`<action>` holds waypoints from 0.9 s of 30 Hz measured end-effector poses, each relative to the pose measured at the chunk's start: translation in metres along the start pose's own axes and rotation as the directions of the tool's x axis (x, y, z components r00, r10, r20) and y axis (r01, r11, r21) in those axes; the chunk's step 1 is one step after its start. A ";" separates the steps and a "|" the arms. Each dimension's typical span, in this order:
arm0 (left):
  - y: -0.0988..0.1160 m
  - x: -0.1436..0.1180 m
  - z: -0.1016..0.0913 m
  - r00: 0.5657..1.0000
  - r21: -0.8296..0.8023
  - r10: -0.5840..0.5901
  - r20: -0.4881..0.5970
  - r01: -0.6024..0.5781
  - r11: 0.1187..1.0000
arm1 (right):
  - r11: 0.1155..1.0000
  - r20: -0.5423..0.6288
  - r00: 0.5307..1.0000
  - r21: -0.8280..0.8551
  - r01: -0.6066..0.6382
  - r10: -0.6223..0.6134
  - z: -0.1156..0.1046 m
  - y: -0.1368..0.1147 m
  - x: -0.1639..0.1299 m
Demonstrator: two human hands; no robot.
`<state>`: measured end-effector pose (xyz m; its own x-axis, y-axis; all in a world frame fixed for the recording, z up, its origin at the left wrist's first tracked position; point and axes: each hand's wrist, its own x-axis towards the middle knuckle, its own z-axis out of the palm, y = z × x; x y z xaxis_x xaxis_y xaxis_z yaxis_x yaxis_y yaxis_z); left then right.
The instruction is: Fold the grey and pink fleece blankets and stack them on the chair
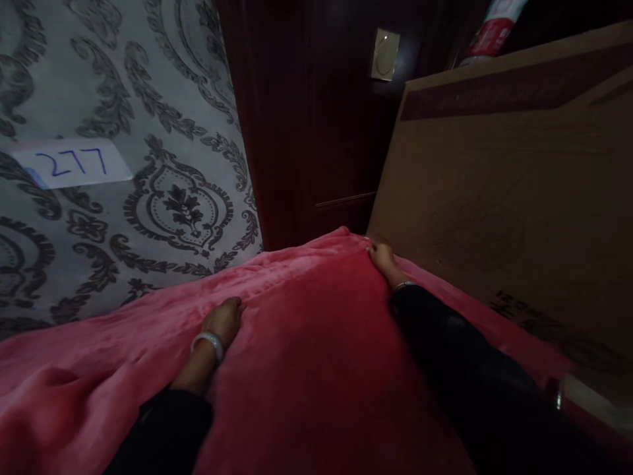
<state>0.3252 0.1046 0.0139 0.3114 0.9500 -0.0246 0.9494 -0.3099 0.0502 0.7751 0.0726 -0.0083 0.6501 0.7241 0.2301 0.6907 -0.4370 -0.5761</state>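
A pink plush blanket (306, 356) covers the bed across the lower half of the head view. My left hand (225, 321), with a pale bangle at the wrist, presses its knuckles down into the blanket near the middle, fingers curled into the fabric. My right hand (382, 258) reaches further out and pinches the blanket's far corner by the dark wooden panel. Both arms wear dark sleeves.
A big brown cardboard box (514, 198) leans along the right side of the bed. Dark wooden panelling (316, 132) with a small switch plate (385, 54) stands behind. Grey patterned wallpaper (163, 198) at left bears a paper label (74, 162) reading 277.
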 end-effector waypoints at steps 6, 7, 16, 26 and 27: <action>-0.008 0.008 -0.002 0.999 -0.012 0.040 -0.035 -0.041 0.999 | 0.991 -0.022 0.999 -0.128 0.034 -0.037 -0.017 -0.037 -0.038; -0.008 0.010 -0.003 0.998 -0.009 0.044 -0.037 -0.045 0.999 | 0.988 -0.020 0.998 -0.141 0.056 -0.059 -0.016 -0.046 -0.050; 0.002 0.013 -0.018 0.994 0.048 0.111 0.007 -0.111 0.993 | 0.987 0.108 0.993 -0.150 0.058 -0.042 -0.048 -0.041 -0.152; 0.028 -0.140 -0.014 0.689 -0.082 0.724 -0.017 -0.723 0.686 | 0.868 -0.171 0.869 -0.107 -0.486 0.465 -0.132 0.077 -0.211; 0.029 -0.164 -0.008 0.652 -0.115 0.758 0.016 -0.752 0.650 | 0.859 -0.174 0.856 -0.084 -0.505 0.487 -0.133 0.082 -0.213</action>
<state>0.3016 -0.0602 0.0276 0.9231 0.3844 0.0061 0.3782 -0.9108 0.1658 0.7356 -0.1885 0.0001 0.9479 0.3140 0.0534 0.2911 -0.7860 -0.5454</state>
